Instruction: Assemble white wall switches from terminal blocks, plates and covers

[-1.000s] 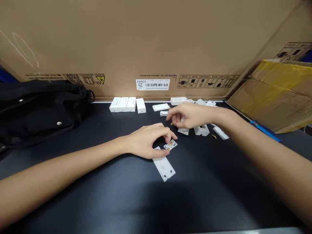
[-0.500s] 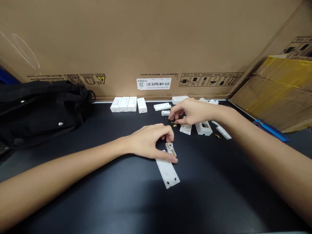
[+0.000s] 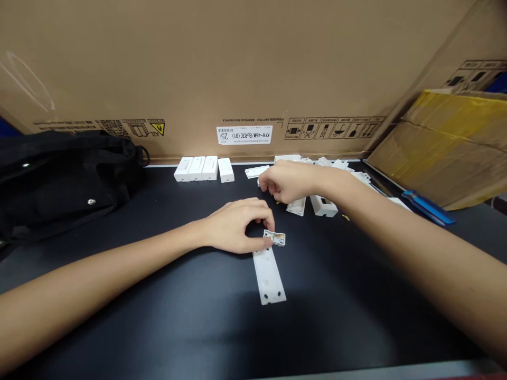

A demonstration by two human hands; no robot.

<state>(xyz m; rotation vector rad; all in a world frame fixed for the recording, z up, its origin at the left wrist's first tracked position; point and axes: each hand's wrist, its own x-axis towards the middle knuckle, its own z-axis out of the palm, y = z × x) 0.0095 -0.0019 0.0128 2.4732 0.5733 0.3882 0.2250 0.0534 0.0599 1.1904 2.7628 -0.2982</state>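
L hand [image 3: 233, 227] nearly closed, thumb & fingers pinching small white insert [image 3: 274, 238] by its edge, which leaves its brass contacts showing on top. Insert sits just beside end of long white plate [image 3: 268, 277], flat on bench [image 3: 158, 322]. R hand [image 3: 289, 182] half curled, fingertips down near small white piece [image 3: 259, 182] & brass bits [image 3: 277, 201], can't tell if it has hold. White covers [image 3: 196, 169] lined up along back, out of the way

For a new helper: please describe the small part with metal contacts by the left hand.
On the black table, find the long white plate nearest you. At its far end, the left hand pinches a small white piece with gold-coloured contacts, unlike the plain plate.
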